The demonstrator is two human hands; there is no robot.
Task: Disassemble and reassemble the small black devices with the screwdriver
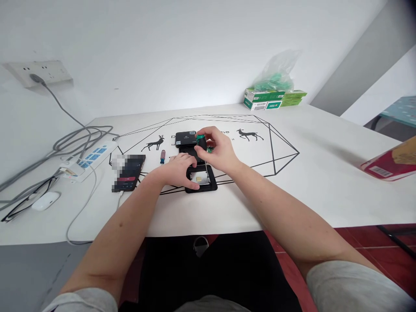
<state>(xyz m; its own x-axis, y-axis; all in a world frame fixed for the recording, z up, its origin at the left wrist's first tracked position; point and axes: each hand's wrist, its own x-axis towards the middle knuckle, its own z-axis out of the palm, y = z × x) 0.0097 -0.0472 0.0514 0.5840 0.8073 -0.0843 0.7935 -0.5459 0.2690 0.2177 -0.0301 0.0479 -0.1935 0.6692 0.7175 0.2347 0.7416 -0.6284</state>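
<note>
A small black opened device with a circuit board showing inside lies at the middle of the white table. My left hand rests on its left edge, fingers curled over the frame and steadying it. My right hand is closed round a screwdriver with a green and black handle, held upright with its thin shaft pointing down into the device. A black lid or second black box lies just behind the device.
A red-handled screwdriver lies left of the device. A phone with a lit screen, a white power strip with grey cables and a white mouse sit at the left. Green boxes stand at the back, a red package at the right.
</note>
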